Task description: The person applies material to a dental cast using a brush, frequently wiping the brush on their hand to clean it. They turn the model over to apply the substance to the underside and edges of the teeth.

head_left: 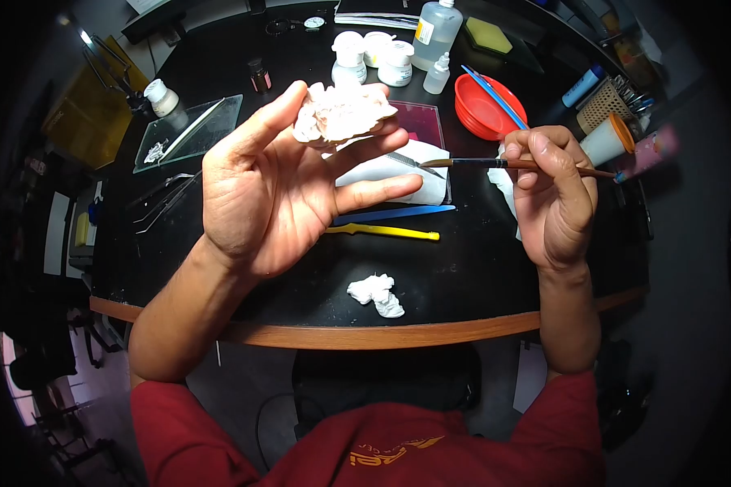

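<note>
My left hand is raised over the table, gripping a pale, lumpy plaster cast between thumb and fingers. Strong light washes out much of its surface. In my right hand is a thin paintbrush with a dark handle, held level. Its bristle tip points left and is apart from the cast. Behind the brush tip, a metal blade-like tool lies on a white paper. Just beyond my right fingers, blue sticks rest across a red bowl.
A yellow tool and a blue one lie mid-table. Nearer me is a crumpled white tissue. White jars and a clear bottle stand at the back. On the left are a glass slab and tweezers.
</note>
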`<action>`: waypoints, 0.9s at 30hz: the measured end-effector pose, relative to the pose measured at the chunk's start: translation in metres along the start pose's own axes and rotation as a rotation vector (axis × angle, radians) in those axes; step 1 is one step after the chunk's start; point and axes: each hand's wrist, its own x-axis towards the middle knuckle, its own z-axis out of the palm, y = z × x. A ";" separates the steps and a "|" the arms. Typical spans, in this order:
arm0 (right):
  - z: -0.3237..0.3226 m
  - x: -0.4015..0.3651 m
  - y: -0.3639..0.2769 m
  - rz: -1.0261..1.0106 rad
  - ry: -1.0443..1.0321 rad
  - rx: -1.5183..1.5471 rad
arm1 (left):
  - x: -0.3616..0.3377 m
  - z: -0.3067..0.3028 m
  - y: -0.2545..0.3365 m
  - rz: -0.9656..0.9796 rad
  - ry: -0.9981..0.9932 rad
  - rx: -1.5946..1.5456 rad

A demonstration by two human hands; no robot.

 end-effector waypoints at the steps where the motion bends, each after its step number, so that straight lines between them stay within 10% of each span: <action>1: 0.001 0.000 0.000 -0.002 -0.011 0.002 | 0.000 0.000 0.000 -0.001 0.004 0.007; 27: -0.015 0.005 -0.001 -0.033 -0.161 -0.046 | -0.001 0.001 0.002 0.008 -0.019 0.001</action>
